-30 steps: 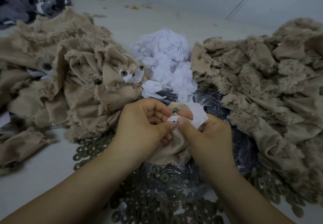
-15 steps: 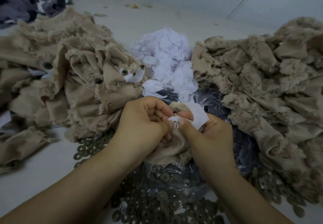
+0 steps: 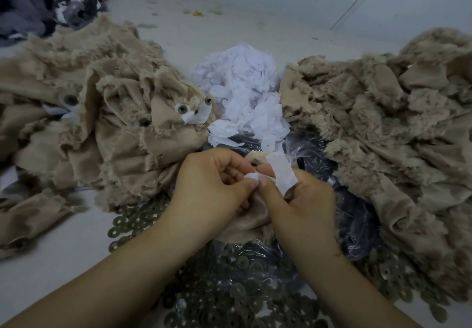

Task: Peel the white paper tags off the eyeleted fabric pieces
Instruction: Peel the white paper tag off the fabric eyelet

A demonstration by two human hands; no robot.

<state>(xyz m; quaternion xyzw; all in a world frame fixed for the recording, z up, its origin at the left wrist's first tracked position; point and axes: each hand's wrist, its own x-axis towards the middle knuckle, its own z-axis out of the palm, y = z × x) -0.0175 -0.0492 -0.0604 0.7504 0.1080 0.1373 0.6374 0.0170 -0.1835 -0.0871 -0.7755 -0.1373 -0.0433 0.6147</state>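
Note:
A beige fabric piece (image 3: 251, 221) hangs between both hands at the centre. My left hand (image 3: 212, 187) grips it, thumb and fingers pinching a crumpled bit of white paper tag (image 3: 251, 175). My right hand (image 3: 301, 205) pinches the same spot from the right, and a strip of white paper tag (image 3: 282, 174) stands up over its fingers. The eyelet on this piece is hidden by the fingers. To the left, another piece in the heap shows a metal eyelet (image 3: 182, 109) with a curled white tag (image 3: 198, 116).
Beige fabric heaps lie at left (image 3: 84, 113) and right (image 3: 383, 128). A mound of peeled white tags (image 3: 242, 90) sits behind the hands. Several metal washers (image 3: 229, 289) and a clear plastic bag (image 3: 352, 225) cover the table in front. Dark patterned cloth (image 3: 43, 3) is far left.
The hands have stayed nearly in place. The pinch on the crumpled paper has tightened slightly and the white strip over my right hand stands a little more upright.

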